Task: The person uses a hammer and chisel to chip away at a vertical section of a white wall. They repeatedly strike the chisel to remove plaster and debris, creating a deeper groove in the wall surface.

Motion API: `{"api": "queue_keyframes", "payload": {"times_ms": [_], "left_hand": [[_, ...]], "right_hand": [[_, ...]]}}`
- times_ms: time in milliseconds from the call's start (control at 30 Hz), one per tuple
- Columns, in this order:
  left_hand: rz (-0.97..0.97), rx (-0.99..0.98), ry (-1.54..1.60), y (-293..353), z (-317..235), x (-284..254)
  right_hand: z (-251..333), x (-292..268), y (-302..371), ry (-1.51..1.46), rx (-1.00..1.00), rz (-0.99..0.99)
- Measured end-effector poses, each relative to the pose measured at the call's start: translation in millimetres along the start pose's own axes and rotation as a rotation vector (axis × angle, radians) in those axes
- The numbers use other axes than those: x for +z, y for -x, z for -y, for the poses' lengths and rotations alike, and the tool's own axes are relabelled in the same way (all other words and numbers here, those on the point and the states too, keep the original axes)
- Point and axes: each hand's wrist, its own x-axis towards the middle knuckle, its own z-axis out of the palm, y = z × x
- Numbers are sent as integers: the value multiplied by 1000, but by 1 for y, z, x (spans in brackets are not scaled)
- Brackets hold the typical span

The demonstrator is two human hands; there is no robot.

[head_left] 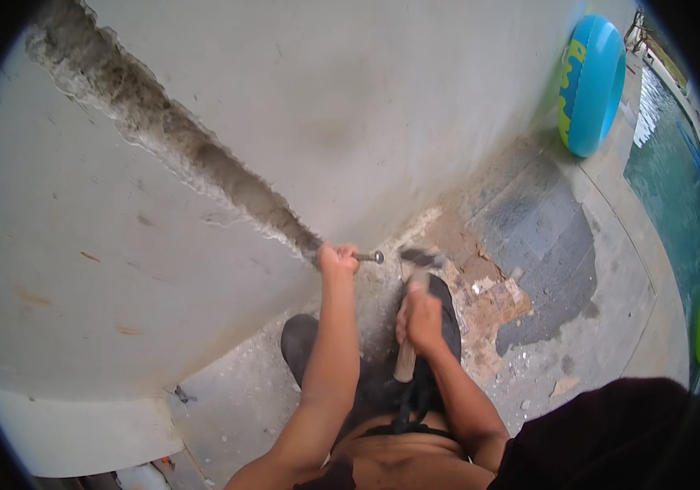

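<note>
My left hand (339,258) is closed round a metal chisel (373,256), whose struck end sticks out to the right of my fist. Its other end points toward the lower end of a rough groove (195,151) cut into the pale wall; my fist hides the tip. In my right hand (421,316) is a hammer (406,359), gripped by its wooden handle. The dark hammer head (422,258) is blurred by motion and lies a short way right of the chisel's end, apart from it.
Broken chips and dust lie on the concrete floor (235,392). Torn brown cardboard (488,306) and a wet dark patch (546,253) are to the right. A blue swim ring (596,86) leans by the wall, near a pool (668,171). My knees are bent below my hands.
</note>
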Motion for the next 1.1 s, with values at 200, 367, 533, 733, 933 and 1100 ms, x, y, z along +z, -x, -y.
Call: {"api": "queue_keyframes", "payload": {"times_ms": [200, 367, 533, 733, 933, 1100], "left_hand": [[5, -64, 18, 5, -5, -3], [22, -74, 90, 8, -3, 1], [-1, -75, 7, 16, 3, -4], [46, -107, 24, 12, 4, -7], [31, -117, 81, 16, -3, -5], [23, -144, 80, 19, -4, 0]], "right_hand": [[92, -32, -1, -993, -522, -296], [-29, 16, -12, -151, 249, -8], [27, -1, 6, -324, -15, -196], [8, 17, 1, -540, -387, -280], [5, -2, 1, -227, -13, -189], [60, -12, 9, -877, -666, -184]]}}
